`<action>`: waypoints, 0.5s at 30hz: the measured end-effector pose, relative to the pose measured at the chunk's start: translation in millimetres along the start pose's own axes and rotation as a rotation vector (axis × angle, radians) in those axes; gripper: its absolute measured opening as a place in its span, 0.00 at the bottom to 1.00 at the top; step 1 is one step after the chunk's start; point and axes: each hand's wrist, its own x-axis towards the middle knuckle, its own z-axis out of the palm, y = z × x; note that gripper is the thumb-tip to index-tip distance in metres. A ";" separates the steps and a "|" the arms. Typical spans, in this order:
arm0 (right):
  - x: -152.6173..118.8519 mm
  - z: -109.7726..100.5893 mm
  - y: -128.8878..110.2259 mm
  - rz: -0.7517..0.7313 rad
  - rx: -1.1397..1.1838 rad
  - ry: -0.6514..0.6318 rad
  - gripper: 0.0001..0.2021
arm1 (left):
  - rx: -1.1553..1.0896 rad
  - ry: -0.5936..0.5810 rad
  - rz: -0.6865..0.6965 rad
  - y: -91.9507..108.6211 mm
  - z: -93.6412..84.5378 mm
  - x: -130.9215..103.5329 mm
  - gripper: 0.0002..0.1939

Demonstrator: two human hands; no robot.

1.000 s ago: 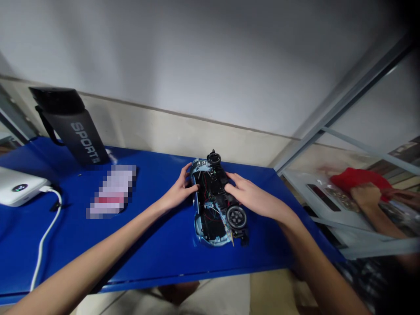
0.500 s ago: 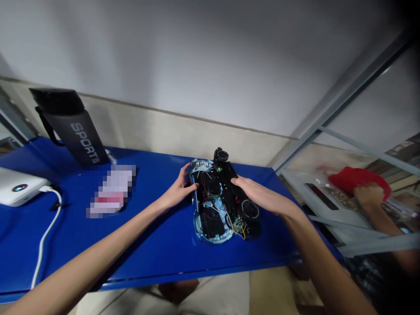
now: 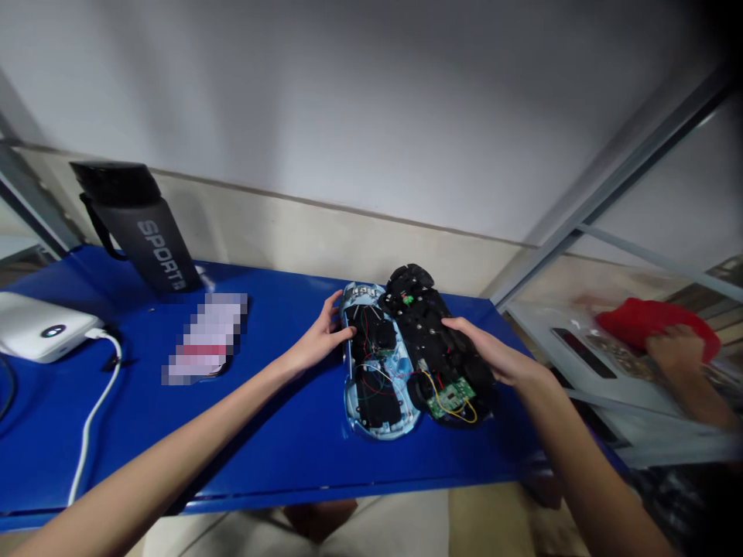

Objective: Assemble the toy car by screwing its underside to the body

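Note:
A toy car's light-blue body shell [image 3: 411, 387] lies upside down on the blue table [image 3: 279, 441], its black inside and thin wires facing up. My left hand [image 3: 326, 334] grips the shell's left edge, thumb over the rim and fingers on the outside. Right beside it, the black toy car chassis [image 3: 423, 317] lies with its inner side up, showing a green circuit board [image 3: 453, 398] with yellow wires at the near end. My right hand [image 3: 484, 348] holds the chassis by its right side, thumb on top; its other fingers are hidden. Wires run between shell and chassis.
A dark SPORT bottle [image 3: 151, 232] stands at the back left. A blurred-out phone-like object [image 3: 209, 333] lies near it. Further left is a white power bank [image 3: 52, 329] with a white cable [image 3: 93, 433]. Beyond the metal frame, another person's hand [image 3: 676, 348] touches a red cloth [image 3: 655, 321].
My right hand has turned the chassis over to the right, from tilted on its side to lying flatter, with the circuit board now facing up. My left hand stays on the shell.

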 end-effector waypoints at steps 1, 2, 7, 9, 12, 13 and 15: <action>2.3 -3.4 5.8 0.016 0.090 -0.013 0.20 | -0.002 0.003 -0.011 1.7 0.3 -0.8 0.43; 4.8 -6.6 11.9 0.024 0.171 -0.024 0.18 | -0.001 0.008 -0.026 3.6 0.9 -1.6 0.44; 20.7 -15.9 42.7 0.012 0.414 -0.039 0.15 | 0.000 0.051 -0.070 9.9 5.6 -5.4 0.41; 28.7 -17.7 53.7 -0.010 0.471 0.016 0.13 | -0.015 0.061 -0.070 9.9 8.1 -6.3 0.39; 40.8 -21.0 66.4 -0.008 0.536 0.080 0.09 | -0.070 0.076 -0.077 8.3 12.4 -7.7 0.38; 44.3 -22.4 69.5 0.005 0.560 0.084 0.09 | -0.101 0.085 -0.080 7.7 14.2 -8.3 0.38; 49.8 -25.3 74.4 0.022 0.620 0.110 0.10 | -0.169 0.113 -0.090 6.5 17.9 -9.3 0.37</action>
